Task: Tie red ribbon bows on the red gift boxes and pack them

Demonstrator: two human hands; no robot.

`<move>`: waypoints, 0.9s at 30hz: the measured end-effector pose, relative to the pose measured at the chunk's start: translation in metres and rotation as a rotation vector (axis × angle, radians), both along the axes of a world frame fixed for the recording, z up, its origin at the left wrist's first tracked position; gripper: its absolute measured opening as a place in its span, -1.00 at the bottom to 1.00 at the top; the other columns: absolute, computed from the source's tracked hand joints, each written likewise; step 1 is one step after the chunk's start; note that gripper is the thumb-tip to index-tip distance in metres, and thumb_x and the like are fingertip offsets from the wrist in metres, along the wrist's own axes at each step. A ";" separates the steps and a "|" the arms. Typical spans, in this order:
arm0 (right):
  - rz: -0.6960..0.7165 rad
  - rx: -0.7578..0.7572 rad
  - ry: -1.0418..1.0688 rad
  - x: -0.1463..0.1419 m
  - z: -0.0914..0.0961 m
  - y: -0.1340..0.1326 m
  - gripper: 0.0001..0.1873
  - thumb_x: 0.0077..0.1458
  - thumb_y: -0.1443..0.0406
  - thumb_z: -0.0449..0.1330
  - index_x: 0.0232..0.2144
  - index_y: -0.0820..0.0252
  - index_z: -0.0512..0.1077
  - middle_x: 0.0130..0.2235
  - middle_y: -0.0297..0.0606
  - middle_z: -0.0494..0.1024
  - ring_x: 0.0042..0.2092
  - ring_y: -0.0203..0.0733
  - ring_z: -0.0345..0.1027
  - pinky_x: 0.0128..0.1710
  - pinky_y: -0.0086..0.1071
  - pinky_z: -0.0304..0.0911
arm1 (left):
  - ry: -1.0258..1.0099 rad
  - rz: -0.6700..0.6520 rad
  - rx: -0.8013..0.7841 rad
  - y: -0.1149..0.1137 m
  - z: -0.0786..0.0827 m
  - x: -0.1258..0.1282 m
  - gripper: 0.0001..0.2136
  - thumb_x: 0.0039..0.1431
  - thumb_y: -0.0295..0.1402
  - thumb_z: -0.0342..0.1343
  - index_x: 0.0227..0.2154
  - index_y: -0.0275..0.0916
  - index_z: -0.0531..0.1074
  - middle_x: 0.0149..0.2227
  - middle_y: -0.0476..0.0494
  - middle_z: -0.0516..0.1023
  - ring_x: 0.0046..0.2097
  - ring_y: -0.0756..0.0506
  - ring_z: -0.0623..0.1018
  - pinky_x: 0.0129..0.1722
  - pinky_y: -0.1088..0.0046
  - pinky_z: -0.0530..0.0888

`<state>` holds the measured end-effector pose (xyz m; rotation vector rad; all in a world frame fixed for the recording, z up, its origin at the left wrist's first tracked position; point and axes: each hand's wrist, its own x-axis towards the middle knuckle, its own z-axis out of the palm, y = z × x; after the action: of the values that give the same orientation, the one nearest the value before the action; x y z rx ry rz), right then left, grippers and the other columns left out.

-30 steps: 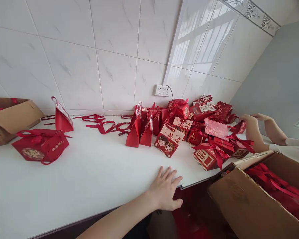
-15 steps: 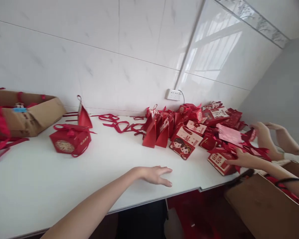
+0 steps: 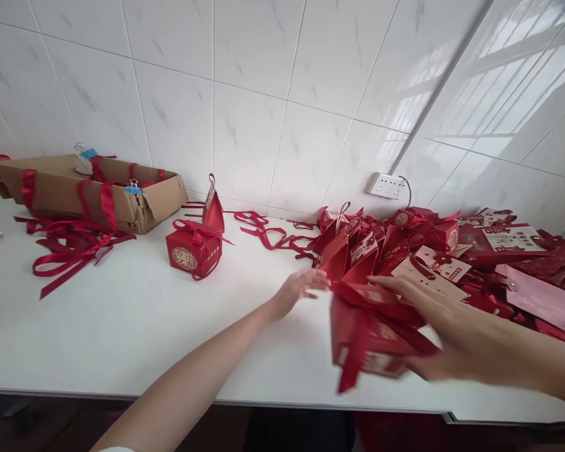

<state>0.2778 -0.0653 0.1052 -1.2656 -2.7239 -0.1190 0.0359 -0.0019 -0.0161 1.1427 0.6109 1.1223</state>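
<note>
My right hand (image 3: 445,326) grips a red gift box with ribbon (image 3: 370,336) and holds it just above the white counter (image 3: 136,326); the box is blurred by motion. My left hand (image 3: 297,290) reaches across the counter with its fingers stretched toward the box's upper left corner, and whether it touches the box I cannot tell. Right behind it stand two red cone-shaped paper bags (image 3: 346,256). A heap of red gift boxes and cards (image 3: 475,257) lies to the right.
A tied red box (image 3: 193,251) and an upright red bag (image 3: 213,210) stand at centre left. An open cardboard carton (image 3: 87,188) with red ribbons (image 3: 70,248) spilling out sits at the far left. A wall socket (image 3: 387,186) is on the tiles.
The view has swung to the left. My right hand has picked a red box out of the heap and brought it toward the left; my left hand has lifted off the counter toward it.
</note>
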 end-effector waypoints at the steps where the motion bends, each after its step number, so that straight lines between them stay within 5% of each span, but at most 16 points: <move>1: 0.106 -0.030 0.036 -0.026 -0.005 0.013 -0.17 -0.16 0.18 0.32 0.18 0.01 0.15 0.03 -0.08 0.39 -0.02 0.09 0.38 -0.07 -0.14 0.38 | -0.068 0.130 0.063 0.004 0.004 -0.009 -0.52 0.04 0.06 -0.01 -0.20 -0.27 0.40 -0.07 -0.30 0.51 -0.02 -0.23 0.49 -0.03 0.17 0.35; 4: 0.313 0.072 0.225 -0.090 -0.031 0.054 -0.16 -0.20 0.40 0.25 0.18 0.04 0.13 0.09 -0.05 0.29 0.11 0.14 0.24 0.03 -0.05 0.30 | -0.120 0.446 0.175 0.013 0.013 -0.036 -0.52 0.13 0.04 -0.18 -0.16 -0.23 0.41 0.03 -0.22 0.47 0.12 -0.21 0.38 0.05 0.22 0.33; 6: 0.358 0.050 0.344 -0.113 -0.056 0.079 -0.15 -0.21 0.47 0.19 0.18 0.05 0.11 0.18 -0.04 0.16 0.20 0.15 0.11 0.08 -0.02 0.24 | -0.005 0.540 0.242 0.016 0.016 -0.049 -0.53 0.14 0.02 -0.18 -0.14 -0.23 0.41 0.06 -0.20 0.44 0.14 -0.20 0.37 0.06 0.25 0.34; 10: 0.398 -0.080 0.617 -0.114 -0.100 0.105 -0.12 -0.16 0.47 0.17 0.22 0.08 -0.04 0.29 -0.03 -0.05 0.32 0.10 -0.17 0.22 0.02 0.03 | 0.239 0.565 0.296 0.014 0.012 -0.051 -0.57 0.05 -0.15 0.06 -0.04 -0.23 0.30 -0.01 -0.20 0.46 -0.02 -0.16 0.48 -0.01 0.28 0.40; 12: 0.389 -0.153 0.725 -0.105 -0.109 0.106 -0.09 -0.11 0.40 0.22 0.24 0.08 -0.11 0.30 -0.03 -0.05 0.32 0.08 -0.16 0.24 0.02 -0.02 | 0.311 0.567 0.270 0.011 0.010 -0.044 -0.57 0.03 -0.24 0.11 -0.02 -0.21 0.25 -0.06 -0.17 0.47 -0.10 -0.13 0.51 -0.08 0.30 0.44; 15: 0.357 -0.397 0.912 -0.095 -0.109 0.099 -0.15 -0.02 0.20 0.24 0.22 0.06 -0.12 0.28 -0.01 0.00 0.28 0.03 -0.01 0.16 -0.05 0.14 | 0.387 0.583 0.308 0.007 0.007 -0.035 -0.61 0.05 -0.28 0.09 -0.03 -0.19 0.23 -0.10 -0.16 0.47 -0.11 -0.12 0.51 -0.09 0.29 0.45; 17: 0.300 -0.510 1.063 -0.093 -0.105 0.095 -0.39 0.04 0.09 0.19 0.07 0.04 0.03 0.26 -0.02 0.03 0.24 0.00 0.07 0.06 -0.12 0.26 | 0.464 0.615 0.406 0.005 0.004 -0.034 -0.61 0.05 -0.29 0.10 -0.04 -0.20 0.23 -0.07 -0.18 0.45 -0.06 -0.14 0.49 -0.03 0.26 0.43; 19: 0.217 -0.464 1.125 -0.093 -0.102 0.095 -0.63 0.06 0.05 0.16 -0.20 0.08 0.15 0.19 -0.03 0.15 0.16 -0.01 0.19 -0.02 -0.16 0.31 | 0.552 0.645 0.546 0.006 0.002 -0.035 -0.61 0.04 -0.31 0.10 -0.04 -0.20 0.22 -0.01 -0.21 0.40 0.02 -0.17 0.45 0.03 0.23 0.40; 21: 0.155 -0.339 1.067 -0.092 -0.099 0.098 -0.67 0.04 0.06 0.18 -0.41 0.12 0.15 0.06 -0.06 0.29 0.07 -0.02 0.26 -0.04 -0.15 0.29 | 0.616 0.663 0.670 0.007 0.000 -0.037 -0.60 0.04 -0.33 0.10 -0.04 -0.20 0.22 0.04 -0.23 0.36 0.13 -0.20 0.37 0.09 0.20 0.36; 27: 0.102 -0.296 0.887 -0.086 -0.093 0.103 -0.62 0.04 0.06 0.15 -0.60 0.16 0.19 0.00 -0.13 0.36 -0.03 -0.06 0.32 -0.06 -0.19 0.26 | 0.673 0.691 0.723 0.009 0.001 -0.041 -0.62 0.08 -0.32 0.10 -0.02 -0.19 0.25 0.14 -0.25 0.30 0.21 -0.22 0.29 0.16 0.13 0.30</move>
<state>0.1922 0.0372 0.0126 -0.9062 -2.0426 0.7034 -0.0052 0.0072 -0.0151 2.0636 1.2390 1.6128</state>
